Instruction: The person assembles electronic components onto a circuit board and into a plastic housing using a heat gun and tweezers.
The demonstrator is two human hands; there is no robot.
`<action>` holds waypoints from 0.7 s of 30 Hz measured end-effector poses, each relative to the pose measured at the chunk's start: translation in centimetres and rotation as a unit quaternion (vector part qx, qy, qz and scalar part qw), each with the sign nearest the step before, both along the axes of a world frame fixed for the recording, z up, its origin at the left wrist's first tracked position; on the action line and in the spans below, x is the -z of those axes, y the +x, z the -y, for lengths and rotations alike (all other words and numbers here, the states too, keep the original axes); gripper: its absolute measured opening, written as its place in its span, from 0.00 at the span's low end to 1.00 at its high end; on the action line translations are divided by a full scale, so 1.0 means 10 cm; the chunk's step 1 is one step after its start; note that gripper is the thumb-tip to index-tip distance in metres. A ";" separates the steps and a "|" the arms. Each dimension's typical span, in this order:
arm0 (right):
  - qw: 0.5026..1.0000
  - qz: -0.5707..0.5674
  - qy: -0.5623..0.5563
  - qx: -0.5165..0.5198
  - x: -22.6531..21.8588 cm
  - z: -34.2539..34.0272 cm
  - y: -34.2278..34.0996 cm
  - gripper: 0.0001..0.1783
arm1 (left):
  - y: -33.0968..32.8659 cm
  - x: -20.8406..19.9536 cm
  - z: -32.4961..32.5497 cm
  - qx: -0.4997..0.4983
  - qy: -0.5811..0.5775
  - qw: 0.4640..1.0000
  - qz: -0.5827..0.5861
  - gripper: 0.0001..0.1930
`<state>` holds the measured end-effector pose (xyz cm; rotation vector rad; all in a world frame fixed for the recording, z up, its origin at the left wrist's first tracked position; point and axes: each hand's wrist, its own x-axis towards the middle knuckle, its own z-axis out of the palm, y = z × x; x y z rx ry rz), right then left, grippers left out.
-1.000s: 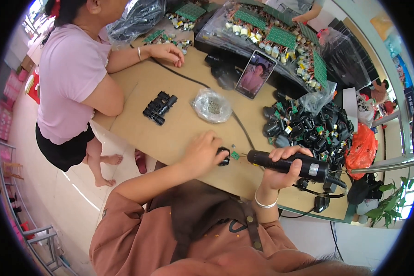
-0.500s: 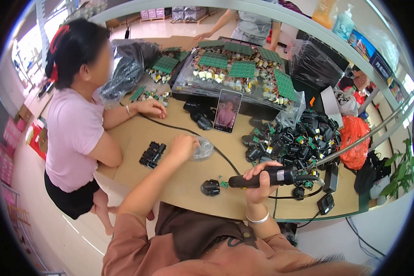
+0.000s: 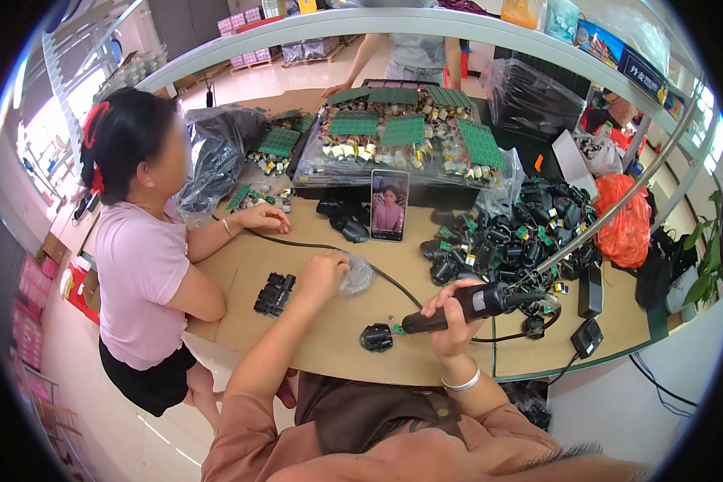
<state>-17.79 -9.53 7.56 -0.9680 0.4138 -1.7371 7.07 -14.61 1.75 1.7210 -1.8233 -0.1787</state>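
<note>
My right hand (image 3: 455, 323) is wrapped round a black electric screwdriver (image 3: 458, 308), which lies nearly level with its tip end pointing left. Just left of that tip, a black plastic housing (image 3: 376, 337) rests on the cardboard-covered table, beside a small green circuit board (image 3: 398, 329). My left hand (image 3: 323, 279) is at the edge of a small clear plastic bag (image 3: 357, 277). Its fingers are curled together, and whatever they pinch is too small or hidden to make out. Several black plastic parts (image 3: 274, 295) stand grouped left of this hand.
A phone (image 3: 389, 206) leans upright behind the bag. Black housings with wired boards (image 3: 522, 233) are heaped at the right. Green board panels (image 3: 403, 130) lie at the back. A black cable (image 3: 394, 277) crosses the table. A co-worker's forearm (image 3: 217, 229) rests at the left.
The whole view has shifted slightly as my head moved. My right hand still grips the screwdriver, and my left hand stays beside the plastic bag.
</note>
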 end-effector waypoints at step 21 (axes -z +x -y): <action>0.999 0.041 -0.004 -0.001 0.04 0.06 -0.02 0.18 | -0.29 -0.31 -0.54 -0.063 -0.015 0.973 -0.219 0.05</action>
